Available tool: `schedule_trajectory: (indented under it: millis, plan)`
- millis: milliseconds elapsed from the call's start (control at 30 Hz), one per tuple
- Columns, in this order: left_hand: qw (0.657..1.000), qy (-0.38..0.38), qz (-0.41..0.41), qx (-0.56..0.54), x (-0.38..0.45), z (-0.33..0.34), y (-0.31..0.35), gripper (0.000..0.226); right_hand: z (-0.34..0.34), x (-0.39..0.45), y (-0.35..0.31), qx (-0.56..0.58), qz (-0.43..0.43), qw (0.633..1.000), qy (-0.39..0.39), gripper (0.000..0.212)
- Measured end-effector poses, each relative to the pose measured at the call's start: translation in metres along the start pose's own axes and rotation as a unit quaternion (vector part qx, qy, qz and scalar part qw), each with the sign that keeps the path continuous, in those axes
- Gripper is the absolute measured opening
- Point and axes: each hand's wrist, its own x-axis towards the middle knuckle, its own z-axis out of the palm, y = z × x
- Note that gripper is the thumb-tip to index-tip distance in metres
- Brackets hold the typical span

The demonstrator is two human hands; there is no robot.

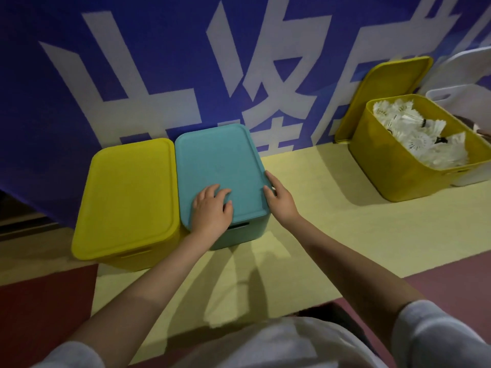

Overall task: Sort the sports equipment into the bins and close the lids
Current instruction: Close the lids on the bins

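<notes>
Sprawling behind everything, a blue banner (132, 75) with large white characters is seen beyond the fingertips. Just left of the fingers, a closed yellow bin (127, 200) is set touching the teal bin (239, 235); its teal lid (220, 166) is being seated. Well off to the right of the fingers, an open yellow bin (406, 166) is filled with white shuttlecocks (422, 134), its yellow lid (382, 99) leaned upright behind it — not yet closed.

The left hand (212, 208) is laid flat on the lid's near part, fingers spread and pressing down. The right hand (279, 197) is held against the lid's right edge, fingers straight and together.

For a good seat, pressure is best applied evenly at both near corners until the rim is flush all round — then the shuttlecock bin's lid can be fetched.
</notes>
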Motion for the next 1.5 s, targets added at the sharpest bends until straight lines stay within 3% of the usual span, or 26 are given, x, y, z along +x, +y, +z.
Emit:
schedule_trajectory:
  millis: [133,233,400,533,700,833,1033,1167,1333,1500]
  plan:
    - [0.997,0.008,0.023,-0.076,0.014,0.001,0.029,0.034,-0.025,0.007,0.009,0.019,-0.024,0.999,-0.028,0.041]
    - [0.986,0.016,0.019,-0.167,0.029,0.006,0.078,0.031,-0.072,0.029,0.019,0.043,-0.019,0.999,-0.004,0.037]
    - [0.962,0.028,0.012,-0.271,0.073,0.038,0.196,0.029,-0.199,0.077,0.011,0.104,-0.053,0.989,0.095,0.029]
    - [0.947,-0.011,-0.022,-0.32,0.114,0.081,0.301,0.031,-0.316,0.116,0.007,0.155,-0.089,0.974,0.141,0.027]
    - [0.936,-0.017,-0.057,-0.347,0.178,0.106,0.398,0.038,-0.442,0.181,0.028,0.081,-0.069,0.973,0.204,0.028]
    - [0.939,0.022,-0.068,-0.337,0.242,0.107,0.435,0.046,-0.506,0.232,0.023,-0.02,-0.079,0.978,0.19,0.033]
    - [0.943,0.064,-0.086,-0.314,0.324,0.096,0.454,0.047,-0.544,0.312,0.025,-0.129,-0.104,0.979,0.12,0.047]
    - [0.928,0.071,-0.081,-0.357,0.341,0.113,0.458,0.036,-0.539,0.343,0.038,-0.057,-0.123,0.984,0.112,0.039]
    - [0.874,0.109,-0.106,-0.461,0.339,0.131,0.467,0.031,-0.529,0.361,0.048,-0.029,-0.136,0.982,0.128,0.017]
    - [0.874,0.132,-0.08,-0.461,0.334,0.122,0.474,0.024,-0.524,0.365,0.044,0.002,-0.123,0.983,0.139,0.013]
